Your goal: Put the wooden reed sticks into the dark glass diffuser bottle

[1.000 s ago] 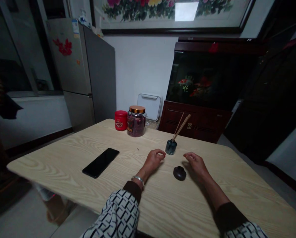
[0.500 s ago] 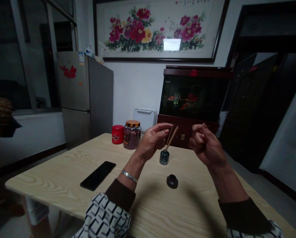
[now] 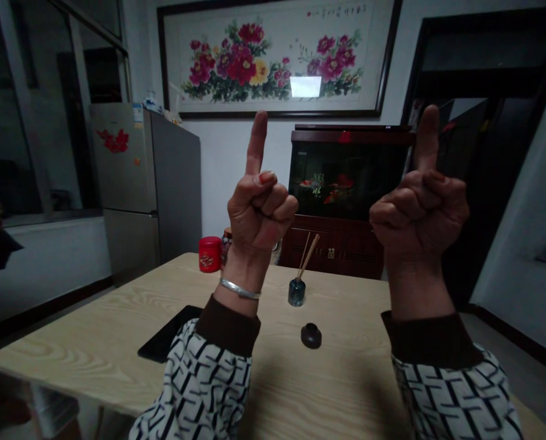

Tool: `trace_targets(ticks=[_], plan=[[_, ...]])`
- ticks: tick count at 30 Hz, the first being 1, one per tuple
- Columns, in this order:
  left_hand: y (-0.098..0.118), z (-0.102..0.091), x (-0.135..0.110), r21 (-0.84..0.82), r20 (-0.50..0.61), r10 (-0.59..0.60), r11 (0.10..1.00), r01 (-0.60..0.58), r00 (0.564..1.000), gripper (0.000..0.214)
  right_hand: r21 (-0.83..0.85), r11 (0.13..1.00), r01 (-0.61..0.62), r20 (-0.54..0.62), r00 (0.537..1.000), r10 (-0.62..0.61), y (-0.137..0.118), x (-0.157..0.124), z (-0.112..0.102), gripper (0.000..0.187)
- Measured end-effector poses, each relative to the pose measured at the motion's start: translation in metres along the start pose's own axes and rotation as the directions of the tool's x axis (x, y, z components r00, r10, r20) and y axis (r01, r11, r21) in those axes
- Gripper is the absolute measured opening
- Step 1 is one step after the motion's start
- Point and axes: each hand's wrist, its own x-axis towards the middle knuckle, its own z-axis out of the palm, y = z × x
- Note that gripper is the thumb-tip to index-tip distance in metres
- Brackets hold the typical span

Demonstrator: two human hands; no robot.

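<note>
While left hand [image 3: 260, 211] and right hand [image 3: 419, 211] are empty fists, forefingers up, the table [image 3: 94, 348] bears a phone [image 3: 159, 345].

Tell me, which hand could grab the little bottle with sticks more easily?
Probably the left hand: it is held up nearer the bottle, while the right hand is farther to the side. Both are raised, empty, one finger pointing up.

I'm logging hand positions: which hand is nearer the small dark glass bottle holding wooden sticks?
Left. The left hand is up in the air just left of the small dark glass bottle; the right hand is farther off to its right. Neither touches it.
</note>
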Motion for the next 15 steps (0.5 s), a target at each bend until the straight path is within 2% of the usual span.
trace_targets(ticks=[4, 9, 12, 15], plan=[[-0.018, -0.028, -0.024, -0.036, -0.039, -0.109, 0.994, 0.108, 0.993, 0.068, 0.067, 0.996, -0.057, -0.032, 0.998, 0.059, 0.02, -0.025, -0.015, 0.079], [-0.057, -0.089, -0.087, -0.129, -0.08, -0.292, 0.951, 0.28, 0.953, 0.092, 0.17, 0.965, -0.197, -0.142, 0.965, 0.222, 0.065, -0.092, -0.049, 0.085], [-0.078, -0.117, -0.119, -0.146, -0.128, -0.402, 0.912, 0.384, 0.907, 0.092, 0.237, 0.938, -0.254, -0.179, 0.937, 0.299, 0.09, -0.125, -0.068, 0.084], [-0.088, -0.132, -0.131, -0.151, -0.162, -0.441, 0.895, 0.419, 0.883, 0.091, 0.279, 0.917, -0.284, -0.191, 0.92, 0.343, 0.105, -0.142, -0.079, 0.084]])
